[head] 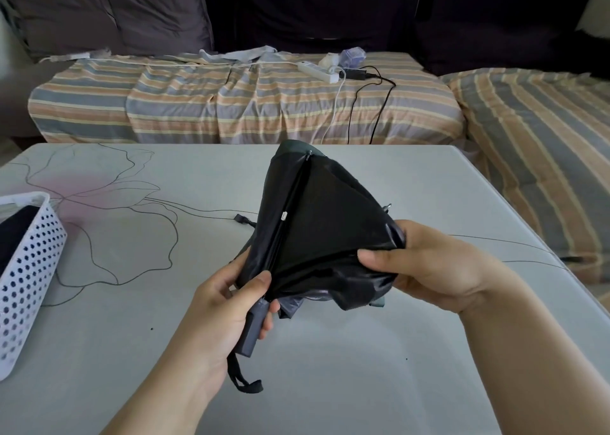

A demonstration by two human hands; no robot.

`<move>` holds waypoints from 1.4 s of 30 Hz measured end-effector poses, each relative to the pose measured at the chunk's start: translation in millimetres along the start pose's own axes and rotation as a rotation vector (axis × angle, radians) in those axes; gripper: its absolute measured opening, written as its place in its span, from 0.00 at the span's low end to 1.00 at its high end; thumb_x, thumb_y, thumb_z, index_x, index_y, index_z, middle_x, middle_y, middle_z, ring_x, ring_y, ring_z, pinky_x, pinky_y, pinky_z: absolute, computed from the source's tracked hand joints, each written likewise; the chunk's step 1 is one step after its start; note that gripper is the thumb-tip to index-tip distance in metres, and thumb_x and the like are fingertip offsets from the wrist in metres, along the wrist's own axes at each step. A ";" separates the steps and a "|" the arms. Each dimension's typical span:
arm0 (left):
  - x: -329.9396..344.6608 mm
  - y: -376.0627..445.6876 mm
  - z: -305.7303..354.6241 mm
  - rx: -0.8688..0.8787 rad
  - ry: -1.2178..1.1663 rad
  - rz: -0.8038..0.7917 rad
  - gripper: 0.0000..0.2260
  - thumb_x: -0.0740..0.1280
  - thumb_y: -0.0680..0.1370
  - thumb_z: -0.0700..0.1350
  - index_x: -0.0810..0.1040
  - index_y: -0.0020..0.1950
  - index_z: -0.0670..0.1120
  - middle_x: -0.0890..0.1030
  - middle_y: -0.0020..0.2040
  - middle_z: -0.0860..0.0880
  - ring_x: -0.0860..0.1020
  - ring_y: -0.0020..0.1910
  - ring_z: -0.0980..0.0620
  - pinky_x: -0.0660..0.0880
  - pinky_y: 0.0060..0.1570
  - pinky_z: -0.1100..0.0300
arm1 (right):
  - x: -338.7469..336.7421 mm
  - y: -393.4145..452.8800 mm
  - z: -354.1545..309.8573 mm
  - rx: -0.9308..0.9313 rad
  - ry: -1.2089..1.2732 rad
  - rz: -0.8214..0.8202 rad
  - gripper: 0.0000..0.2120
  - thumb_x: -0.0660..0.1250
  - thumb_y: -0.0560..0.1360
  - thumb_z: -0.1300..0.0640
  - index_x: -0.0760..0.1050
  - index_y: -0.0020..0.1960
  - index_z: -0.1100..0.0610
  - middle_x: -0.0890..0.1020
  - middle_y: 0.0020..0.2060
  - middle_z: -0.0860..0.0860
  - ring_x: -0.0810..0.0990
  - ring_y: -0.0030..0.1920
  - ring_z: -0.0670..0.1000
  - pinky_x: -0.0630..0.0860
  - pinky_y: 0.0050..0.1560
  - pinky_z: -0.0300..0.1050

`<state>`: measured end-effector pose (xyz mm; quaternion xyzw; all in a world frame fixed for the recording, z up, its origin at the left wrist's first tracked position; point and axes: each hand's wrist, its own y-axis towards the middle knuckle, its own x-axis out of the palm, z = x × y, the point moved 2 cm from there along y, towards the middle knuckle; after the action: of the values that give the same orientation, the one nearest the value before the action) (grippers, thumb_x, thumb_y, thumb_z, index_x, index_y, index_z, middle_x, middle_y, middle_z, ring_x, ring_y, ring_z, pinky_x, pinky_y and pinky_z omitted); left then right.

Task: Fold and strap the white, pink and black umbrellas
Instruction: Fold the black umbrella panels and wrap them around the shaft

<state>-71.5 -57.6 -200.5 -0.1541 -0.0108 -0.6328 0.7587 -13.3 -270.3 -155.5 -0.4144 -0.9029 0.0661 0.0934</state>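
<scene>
Both hands on the black umbrella

The black umbrella point(317, 236) is held up over the middle of the table point(363, 385), collapsed but with its cloth loose and unstrapped, its tip pointing away toward the sofa point(247, 104). The left hand point(227, 309) is curled round the grey handle point(252, 330) at the near end, thumb pressing the cloth against a rib, and the wrist loop point(244, 378) hangs below the palm. The right hand point(425, 266) pinches a gathered fold of the cloth on the right side, thumb on top and fingers tucked beneath, pulling that panel flat. A white basket with holes point(29, 269) stands at the left edge of the table, something dark inside it. On the striped sofa cover lies a power strip point(318, 71) with cables
</scene>
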 end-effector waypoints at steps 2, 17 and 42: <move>1.1 -0.8 0.3 -0.005 -0.010 -0.011 0.11 0.65 0.77 0.38 0.81 0.55 0.50 0.75 0.29 0.40 0.71 0.23 0.50 0.69 0.21 0.62 | 3.4 3.2 1.4 -0.034 0.160 -0.003 0.15 0.72 0.70 0.66 0.79 0.56 0.65 0.83 0.54 0.60 0.83 0.54 0.56 0.79 0.50 0.43; 0.8 -5.8 4.6 0.001 -0.110 -0.071 0.16 0.66 0.69 0.44 0.81 0.56 0.48 0.73 0.29 0.43 0.71 0.24 0.50 0.70 0.22 0.63 | 1.1 -1.5 -3.8 0.272 -0.869 0.156 0.10 0.76 0.65 0.49 0.81 0.45 0.50 0.85 0.42 0.49 0.83 0.49 0.54 0.77 0.58 0.57; -2.5 -0.7 1.0 0.006 -0.146 0.000 0.15 0.65 0.73 0.42 0.79 0.59 0.45 0.74 0.29 0.43 0.70 0.23 0.50 0.69 0.22 0.64 | 26.9 11.1 -5.3 -0.148 0.235 0.087 0.22 0.65 0.64 0.73 0.77 0.56 0.61 0.84 0.49 0.57 0.83 0.51 0.54 0.79 0.51 0.43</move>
<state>-72.6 -55.0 -200.0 -0.1976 -0.0680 -0.6198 0.7564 -21.1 -242.5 -149.5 -0.4638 -0.8693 -0.0458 0.1647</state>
